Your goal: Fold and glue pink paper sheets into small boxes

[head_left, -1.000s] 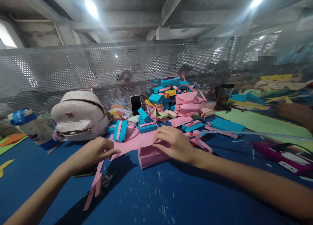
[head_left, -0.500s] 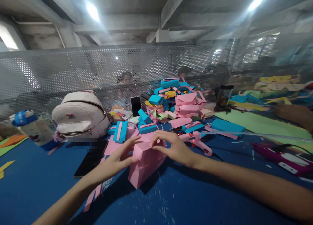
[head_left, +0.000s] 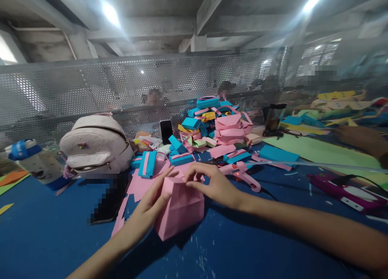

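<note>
A folded pink paper box (head_left: 183,214) stands tilted on the blue table in front of me. My left hand (head_left: 153,196) holds its left side, thumb on the near face and fingers behind. At the top edge my right hand (head_left: 214,185) pinches the paper between thumb and curled fingers; the fingertips are partly hidden. Just right of that hand lies a pink glue gun (head_left: 242,175) with a small red light and a clear glue stick (head_left: 291,164) reaching out of its back. Pink paper sheets (head_left: 138,186) lie behind my left hand.
Behind the box rises a pile of blue and pink paper boxes (head_left: 228,121). A white backpack (head_left: 95,145), a bottle (head_left: 39,164) and a dark tablet (head_left: 112,202) are on the left. A purple power strip (head_left: 342,192) and another person's hand (head_left: 357,137) are on the right.
The pink box has turned so that more of its broad near face shows. My left hand has moved further along its side; my right hand keeps its grip on the top.
</note>
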Demonstrator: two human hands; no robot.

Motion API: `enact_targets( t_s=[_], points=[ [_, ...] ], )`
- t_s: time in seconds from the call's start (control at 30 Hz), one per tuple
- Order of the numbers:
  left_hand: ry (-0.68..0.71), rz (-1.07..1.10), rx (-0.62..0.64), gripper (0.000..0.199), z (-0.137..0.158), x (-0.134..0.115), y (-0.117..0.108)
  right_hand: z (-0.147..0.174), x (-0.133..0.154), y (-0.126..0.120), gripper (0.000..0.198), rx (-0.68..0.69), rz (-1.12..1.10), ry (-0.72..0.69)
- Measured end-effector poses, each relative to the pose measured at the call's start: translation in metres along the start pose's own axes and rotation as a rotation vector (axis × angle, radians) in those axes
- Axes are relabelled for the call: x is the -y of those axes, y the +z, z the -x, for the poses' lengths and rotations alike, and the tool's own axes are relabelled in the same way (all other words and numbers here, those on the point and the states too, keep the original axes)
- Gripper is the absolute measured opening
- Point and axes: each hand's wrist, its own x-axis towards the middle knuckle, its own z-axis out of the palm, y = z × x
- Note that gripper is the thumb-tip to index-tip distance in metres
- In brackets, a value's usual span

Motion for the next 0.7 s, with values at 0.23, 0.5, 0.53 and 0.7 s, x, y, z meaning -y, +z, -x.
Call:
enact_targets(
  t_s=[0.23,0.5,0.53,0.7],
  points=[
    [0.037,-0.17,-0.11,0.065,-0.001,0.001,0.001,-0.006,-0.006,-0.006,0.006,-0.09,-0.004,0.079],
    [-0.089,0.079,-0.065,0.05,-0.007,0.001,0.001,-0.002,-0.001,-0.009,0.046,0.039,0.013,0.007],
    [-0.113,0.112,-0.053,0.048,-0.007,0.001,0.0,-0.002,-0.002,-0.008,0.046,0.086,-0.029,0.051],
    [0.017,0.039,-0.068,0.053,-0.007,0.0,-0.008,-0.001,-0.013,-0.003,0.036,0.153,-0.182,0.177]
  ],
)
